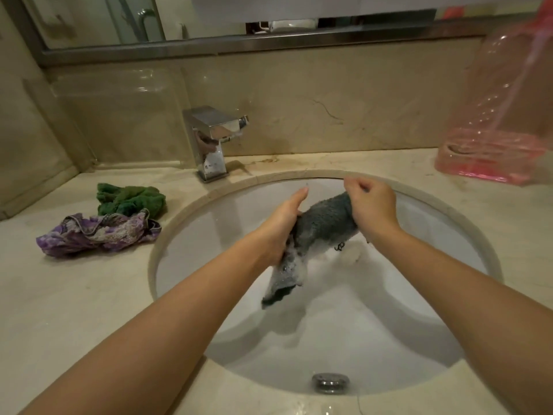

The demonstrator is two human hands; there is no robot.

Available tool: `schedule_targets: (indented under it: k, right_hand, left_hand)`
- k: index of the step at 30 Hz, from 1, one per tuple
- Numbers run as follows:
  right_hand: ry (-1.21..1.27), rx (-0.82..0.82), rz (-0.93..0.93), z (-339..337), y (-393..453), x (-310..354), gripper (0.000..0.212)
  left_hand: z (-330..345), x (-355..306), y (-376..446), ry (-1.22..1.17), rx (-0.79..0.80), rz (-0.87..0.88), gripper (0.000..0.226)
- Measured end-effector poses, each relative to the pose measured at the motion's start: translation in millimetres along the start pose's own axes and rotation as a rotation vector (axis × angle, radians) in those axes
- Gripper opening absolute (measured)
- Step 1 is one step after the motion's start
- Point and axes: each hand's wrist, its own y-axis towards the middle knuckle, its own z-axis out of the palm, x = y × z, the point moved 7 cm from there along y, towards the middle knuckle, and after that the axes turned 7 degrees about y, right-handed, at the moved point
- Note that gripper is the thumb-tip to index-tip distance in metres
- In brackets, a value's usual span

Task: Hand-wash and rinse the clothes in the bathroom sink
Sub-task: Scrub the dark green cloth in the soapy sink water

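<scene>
Green cloth (131, 199) and purple cloth (95, 235) lie on the counter (59, 295) left of the sink (389, 339); left hand (281, 226) and right hand (371, 205) both grip a sudsy grey cloth (317, 232) over the basin

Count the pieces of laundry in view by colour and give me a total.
Grey fuzzy cloth, held over the sink by both hands: 1
Green crumpled cloth on the counter: 1
Purple patterned garment on the counter: 1
Total: 3

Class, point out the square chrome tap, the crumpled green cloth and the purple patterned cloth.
Square chrome tap (214, 139), head view: its body.
Crumpled green cloth (131, 200), head view: its middle.
Purple patterned cloth (95, 235), head view: its middle.
</scene>
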Motion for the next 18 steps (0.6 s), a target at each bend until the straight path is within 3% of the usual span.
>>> schedule_targets:
  k: [7, 10, 13, 16, 18]
  right_hand:
    - [0.346, 0.052, 0.346, 7.3, -1.6, -20.9, 0.025]
    - [0.296, 0.134, 0.352, 8.3, -1.1, -19.4, 0.03]
    - [0.118, 0.264, 0.198, 15.1, -2.1, -9.5, 0.043]
    - [0.215, 0.434, 0.208, 34.1, -11.0, -5.4, 0.033]
    - [0.3, 0.603, 0.256, 50.9, -21.6, -4.1, 0.036]
  left_hand:
    - [-9.1, 8.7, 9.2, 0.41, 0.125, -0.079, 0.06]
    - [-8.3, 2.7, 15.3, 0.291, 0.14, 0.014, 0.057]
    - [-9.8, -7.4, 17.1, 0.073, 0.117, 0.104, 0.061]
    - [-13.0, -11.9, 17.7, -0.021, 0.12, 0.156, 0.059]
    - [-13.9, -14.2, 15.6, -0.059, 0.13, 0.183, 0.059]
